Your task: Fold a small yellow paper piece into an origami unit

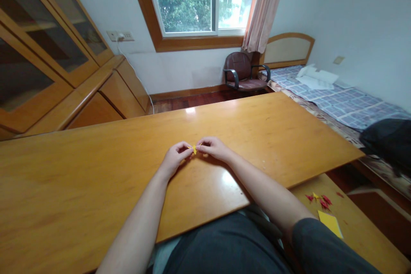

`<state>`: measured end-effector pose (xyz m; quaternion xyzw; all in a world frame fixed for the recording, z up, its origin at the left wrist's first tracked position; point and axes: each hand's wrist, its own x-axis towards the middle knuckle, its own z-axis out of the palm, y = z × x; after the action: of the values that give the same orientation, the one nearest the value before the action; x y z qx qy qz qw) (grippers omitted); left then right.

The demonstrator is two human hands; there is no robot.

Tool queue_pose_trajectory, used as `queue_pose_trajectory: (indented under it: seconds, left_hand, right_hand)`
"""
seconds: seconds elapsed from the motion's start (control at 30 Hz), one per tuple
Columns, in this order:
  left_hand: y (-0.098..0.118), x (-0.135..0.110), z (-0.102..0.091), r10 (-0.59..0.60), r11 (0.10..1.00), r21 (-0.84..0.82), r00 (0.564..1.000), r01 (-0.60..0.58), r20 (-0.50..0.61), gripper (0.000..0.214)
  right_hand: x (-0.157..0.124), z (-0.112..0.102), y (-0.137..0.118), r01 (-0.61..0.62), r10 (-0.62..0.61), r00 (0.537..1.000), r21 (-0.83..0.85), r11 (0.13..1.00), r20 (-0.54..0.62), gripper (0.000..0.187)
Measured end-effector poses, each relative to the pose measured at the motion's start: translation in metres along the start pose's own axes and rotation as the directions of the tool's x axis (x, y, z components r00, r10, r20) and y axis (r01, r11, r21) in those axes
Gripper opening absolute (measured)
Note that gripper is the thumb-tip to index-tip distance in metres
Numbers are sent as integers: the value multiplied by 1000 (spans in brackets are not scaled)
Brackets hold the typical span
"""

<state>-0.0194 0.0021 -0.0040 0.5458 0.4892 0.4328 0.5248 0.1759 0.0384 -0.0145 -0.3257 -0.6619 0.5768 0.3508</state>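
Observation:
Both my hands meet over the middle of the long wooden table [96, 171]. My left hand [176, 157] and my right hand [212, 147] each pinch an end of a tiny piece of yellow folded paper [194, 149] held just above the tabletop. The fingers of both hands are curled tight round it. Most of the paper is hidden by my fingertips.
On a lower surface at the right lie several small red and yellow folded pieces [319, 200] and a yellow paper sheet [330, 223]. A brown armchair [244, 70] stands under the window. A bed [340, 98] with a dark bag [388, 141] runs along the right. Wooden cabinets [48, 64] line the left wall.

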Motion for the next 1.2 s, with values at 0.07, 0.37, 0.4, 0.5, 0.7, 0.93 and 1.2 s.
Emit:
queue_pose_trajectory:
  seconds: [0.07,0.37,0.4,0.5,0.7,0.93,1.2]
  left_hand:
    - [-1,0,-1,-30,999,-29,999,30,14,24]
    - [-4,1,1,-71,995,-69,996,67,-50,23]
    - [-5,2,2,-70,995,-82,995,64,-66,23]
    - [-6,3,2,-73,991,-120,993,61,-96,24]
    - [-4,2,3,-74,990,-129,994,63,-81,25]
    - [-5,0,4,-47,994,-99,997,40,-65,28]
    - [-3,0,4,30,1000,-3,997,-30,-66,30]
  right_hand:
    - [-1,0,0,18,-18,1000,-35,999,-4,32]
    - [-1,3,0,172,-205,974,-271,947,-100,22]
    - [-1,3,0,198,-238,965,-288,937,-109,22]
    - [-1,4,-1,282,-329,940,-336,899,-91,16]
    - [1,7,5,337,-382,923,-383,860,-44,11]
    - [2,5,8,358,-409,911,-384,851,-57,12]
    - [2,6,5,327,-382,920,-367,871,-87,13]
